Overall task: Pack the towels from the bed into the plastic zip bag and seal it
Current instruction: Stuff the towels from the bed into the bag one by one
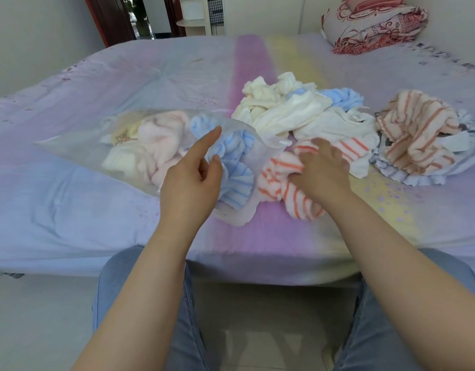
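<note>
Now your right hand [320,171] grip bunches the orange-striped towel [282,180]; the zip bag [140,145] mouth lies just left, held by your left hand [191,180].

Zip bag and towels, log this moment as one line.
zip bag: open, part filled | left hand: holds bag mouth | right hand: grips orange striped towel | loose towels: on bed | seal: not done
</note>
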Demonstrator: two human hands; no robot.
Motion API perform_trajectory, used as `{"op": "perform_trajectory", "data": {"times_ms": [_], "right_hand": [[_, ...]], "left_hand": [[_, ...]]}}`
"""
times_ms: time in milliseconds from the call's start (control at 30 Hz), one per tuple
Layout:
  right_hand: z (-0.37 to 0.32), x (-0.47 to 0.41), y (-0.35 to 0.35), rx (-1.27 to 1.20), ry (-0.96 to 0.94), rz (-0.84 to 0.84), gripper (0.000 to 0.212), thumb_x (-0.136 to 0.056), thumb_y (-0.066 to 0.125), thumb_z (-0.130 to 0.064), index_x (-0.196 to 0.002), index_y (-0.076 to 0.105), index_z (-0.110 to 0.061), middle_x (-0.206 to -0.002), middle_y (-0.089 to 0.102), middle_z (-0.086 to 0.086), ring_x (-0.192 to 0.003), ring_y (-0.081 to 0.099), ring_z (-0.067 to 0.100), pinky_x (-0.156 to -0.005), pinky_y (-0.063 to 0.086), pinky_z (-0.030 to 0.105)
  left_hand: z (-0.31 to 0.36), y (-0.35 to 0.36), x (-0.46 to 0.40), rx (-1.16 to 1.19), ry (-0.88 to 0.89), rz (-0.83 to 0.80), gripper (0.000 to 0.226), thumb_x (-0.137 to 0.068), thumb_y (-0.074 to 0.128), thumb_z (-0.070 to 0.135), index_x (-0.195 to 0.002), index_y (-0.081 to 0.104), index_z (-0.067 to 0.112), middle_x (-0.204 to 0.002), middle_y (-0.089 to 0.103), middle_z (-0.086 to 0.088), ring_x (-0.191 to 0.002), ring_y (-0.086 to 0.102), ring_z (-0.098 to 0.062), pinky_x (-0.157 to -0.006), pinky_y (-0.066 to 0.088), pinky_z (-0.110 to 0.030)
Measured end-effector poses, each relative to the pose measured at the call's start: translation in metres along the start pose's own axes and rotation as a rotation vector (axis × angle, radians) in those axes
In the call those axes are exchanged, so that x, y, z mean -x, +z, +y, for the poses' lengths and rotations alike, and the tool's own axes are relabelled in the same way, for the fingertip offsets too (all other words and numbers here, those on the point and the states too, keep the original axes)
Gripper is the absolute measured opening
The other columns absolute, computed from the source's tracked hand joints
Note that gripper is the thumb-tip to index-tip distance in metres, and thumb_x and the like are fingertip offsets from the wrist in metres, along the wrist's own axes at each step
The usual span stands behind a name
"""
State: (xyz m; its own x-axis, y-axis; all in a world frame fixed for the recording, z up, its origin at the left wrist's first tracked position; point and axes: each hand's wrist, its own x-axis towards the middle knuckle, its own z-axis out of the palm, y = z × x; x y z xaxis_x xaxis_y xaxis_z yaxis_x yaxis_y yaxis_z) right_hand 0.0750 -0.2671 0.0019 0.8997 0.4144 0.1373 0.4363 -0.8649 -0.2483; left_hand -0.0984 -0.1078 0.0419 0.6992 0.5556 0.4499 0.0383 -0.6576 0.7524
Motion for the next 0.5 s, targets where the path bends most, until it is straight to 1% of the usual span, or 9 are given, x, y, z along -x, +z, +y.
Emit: {"op": "perform_trajectory", "data": {"times_ms": [67,100,167,233,267,300,400,467,500], "right_hand": [[0.017,-0.021,0.015,-0.161,0.174,-0.067,0.072,-0.080,0.064,-0.045,-0.142,0.035,-0.022,-0.160,-0.001,0.006,-0.145,0.012,0.037,-0.114,0.018,0.050],[0.024,-0.032,0.025,-0.291,0.232,-0.145,0.085,-0.079,0.067,-0.046,-0.147,0.022,-0.018,-0.160,-0.001,0.009,-0.144,0.016,0.037,-0.114,0.022,0.048],[0.031,-0.042,0.040,-0.446,0.239,-0.242,0.099,-0.080,0.068,-0.043,-0.150,0.007,-0.011,-0.154,0.023,0.015,-0.137,0.034,0.036,-0.109,0.033,0.043],[0.030,-0.043,0.043,-0.405,0.144,-0.272,0.067,-0.086,0.063,-0.036,-0.139,0.034,-0.006,-0.123,0.055,0.011,-0.122,0.050,0.031,-0.095,0.041,0.035],[0.028,-0.041,0.041,-0.343,0.084,-0.290,0.045,-0.089,0.058,-0.031,-0.125,0.048,-0.006,-0.104,0.059,0.008,-0.115,0.054,0.030,-0.089,0.041,0.033],[0.025,-0.038,0.036,-0.297,0.037,-0.321,0.038,-0.091,0.055,-0.029,-0.121,0.052,-0.005,-0.100,0.059,0.008,-0.112,0.054,0.028,-0.089,0.040,0.032],[0.013,-0.011,0.002,-0.296,-0.079,-0.410,0.036,-0.087,0.061,-0.025,-0.121,0.056,-0.014,-0.119,0.060,0.006,-0.108,0.055,0.021,-0.084,0.042,0.023],[0.006,0.015,-0.023,-0.383,-0.205,-0.541,0.007,-0.083,0.065,-0.017,-0.090,0.067,-0.020,-0.097,0.069,0.003,-0.089,0.060,0.016,-0.073,0.044,0.022],[0.004,0.029,-0.036,-0.419,-0.281,-0.637,0.010,-0.082,0.067,-0.013,-0.081,0.068,-0.023,-0.088,0.070,0.000,-0.083,0.063,0.014,-0.074,0.046,0.024]], "left_hand": [[0.000,0.000,0.001,0.006,-0.006,-0.001,0.044,-0.095,0.048,0.021,-0.131,0.050,0.046,-0.049,0.040,0.014,-0.052,0.042,-0.004,-0.056,0.039,-0.013],[0.000,0.000,0.001,0.007,-0.008,0.000,0.044,-0.095,0.048,0.021,-0.131,0.050,0.045,-0.049,0.040,0.014,-0.052,0.042,-0.004,-0.056,0.039,-0.012],[0.001,0.002,0.001,0.004,-0.013,0.007,0.044,-0.095,0.048,0.021,-0.132,0.050,0.045,-0.049,0.040,0.014,-0.052,0.042,-0.004,-0.055,0.038,-0.012],[0.001,0.002,0.001,0.001,-0.014,0.018,0.045,-0.095,0.048,0.021,-0.133,0.049,0.045,-0.049,0.040,0.014,-0.052,0.042,-0.005,-0.056,0.039,-0.014],[0.001,0.002,0.001,-0.002,-0.013,0.028,0.045,-0.095,0.048,0.022,-0.134,0.047,0.045,-0.050,0.040,0.014,-0.052,0.042,-0.005,-0.057,0.040,-0.017],[0.000,0.002,0.001,-0.005,-0.010,0.042,0.047,-0.095,0.049,0.022,-0.136,0.045,0.044,-0.050,0.041,0.013,-0.053,0.042,-0.006,-0.058,0.041,-0.019],[-0.001,-0.003,0.005,-0.048,-0.006,0.110,0.045,-0.093,0.054,0.025,-0.136,0.047,0.036,-0.052,0.046,0.012,-0.056,0.047,-0.006,-0.059,0.042,-0.022],[-0.003,-0.007,0.007,-0.081,-0.010,0.165,0.037,-0.092,0.056,0.029,-0.130,0.054,0.031,-0.055,0.050,0.007,-0.058,0.051,-0.008,-0.058,0.042,-0.024],[-0.004,-0.009,0.008,-0.100,-0.013,0.188,0.034,-0.092,0.057,0.031,-0.126,0.057,0.029,-0.058,0.053,0.005,-0.059,0.053,-0.010,-0.058,0.042,-0.025]]}}
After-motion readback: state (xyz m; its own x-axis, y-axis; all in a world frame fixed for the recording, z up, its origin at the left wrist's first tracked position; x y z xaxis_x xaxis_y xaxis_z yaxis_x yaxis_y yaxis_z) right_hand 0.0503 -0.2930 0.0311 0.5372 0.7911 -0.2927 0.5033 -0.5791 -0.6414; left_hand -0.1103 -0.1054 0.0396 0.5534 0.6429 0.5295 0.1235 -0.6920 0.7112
